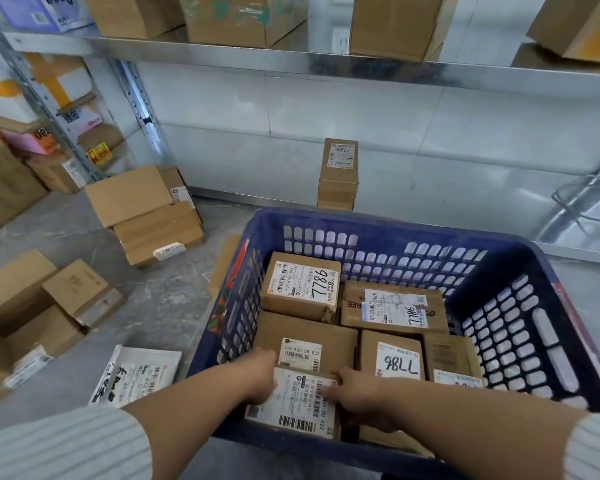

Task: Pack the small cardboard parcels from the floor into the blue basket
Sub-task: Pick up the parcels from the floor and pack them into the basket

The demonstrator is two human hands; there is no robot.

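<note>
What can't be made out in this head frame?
Head view:
- left hand: fingertips tucked behind the held parcel.
- blue basket bottom: covered by packed parcels.
- shelf boxes: cut off by top edge.
- far upright parcel: fine print too small.

This is a parcel storeroom of the courier-depot kind; a steel shelf runs along the wall with plain cardboard boxes standing on it, and a slotted metal upright at the left fronts more stacked cartons; taped cardboard parcels lie in loose heaps on the grey floor, near a white courier bag; a blue basket holds more parcels, each bearing a printed barcode label, several hand-marked 7786; a tall parcel with the same number stands upright against the wall.
</note>
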